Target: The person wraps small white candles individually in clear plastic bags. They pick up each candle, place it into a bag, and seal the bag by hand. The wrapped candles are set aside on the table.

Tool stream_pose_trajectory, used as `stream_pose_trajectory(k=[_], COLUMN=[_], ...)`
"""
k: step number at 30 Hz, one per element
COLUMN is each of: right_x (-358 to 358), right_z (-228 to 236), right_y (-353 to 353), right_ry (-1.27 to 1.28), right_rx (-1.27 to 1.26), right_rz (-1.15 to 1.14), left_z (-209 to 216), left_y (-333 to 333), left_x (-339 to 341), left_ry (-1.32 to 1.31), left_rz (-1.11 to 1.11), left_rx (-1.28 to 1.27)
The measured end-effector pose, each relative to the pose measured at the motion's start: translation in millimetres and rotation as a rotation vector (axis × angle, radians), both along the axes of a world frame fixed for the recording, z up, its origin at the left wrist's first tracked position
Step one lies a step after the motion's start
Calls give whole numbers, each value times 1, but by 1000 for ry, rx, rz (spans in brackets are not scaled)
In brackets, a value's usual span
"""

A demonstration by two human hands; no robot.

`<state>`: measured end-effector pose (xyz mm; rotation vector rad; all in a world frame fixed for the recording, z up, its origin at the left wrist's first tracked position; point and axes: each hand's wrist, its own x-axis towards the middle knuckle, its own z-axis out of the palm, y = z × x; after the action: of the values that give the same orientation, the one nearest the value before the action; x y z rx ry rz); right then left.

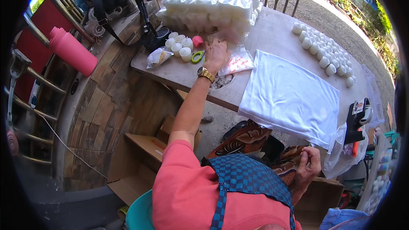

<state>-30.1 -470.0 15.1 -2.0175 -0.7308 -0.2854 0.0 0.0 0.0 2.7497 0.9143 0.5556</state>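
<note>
My left hand [217,55], with a gold watch on its wrist, reaches across the table to the foot of a stack of clear-wrapped white candle packs [213,10]. Its fingers bend down, and whatever lies under them is hidden. Beside it on the left are green-handled scissors [197,57], a small pink object [197,41] and several loose white candles [185,54]. A clear packet with red print [238,61] lies just right of the hand. My right hand [307,166] is curled near my lap, below the table's front edge, with nothing visible in it.
A white cloth [289,93] hangs over the table's front edge. Rows of white candles [326,51] stand at the far right. Nearby are a black stand [357,119], a plastic bag [341,153], a pink tumbler [73,51], a black bag [113,0] and a cardboard box [134,162].
</note>
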Motion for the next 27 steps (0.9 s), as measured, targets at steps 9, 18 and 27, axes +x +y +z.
stream_pose_trajectory(k=[9,18,27], right_x=[-8,-5,61], right_z=[6,14,50], right_y=[17,15,93], right_ry=[-108,-117,312], right_rx=[-75,-70,467], right_rz=[86,69,315], left_z=[-7,109,105], left_y=[-2,-71,-165], left_x=[-10,-11,16], left_ry=[-329,-954,-1043], left_rz=[23,-65,-510], left_rx=[187,600,113])
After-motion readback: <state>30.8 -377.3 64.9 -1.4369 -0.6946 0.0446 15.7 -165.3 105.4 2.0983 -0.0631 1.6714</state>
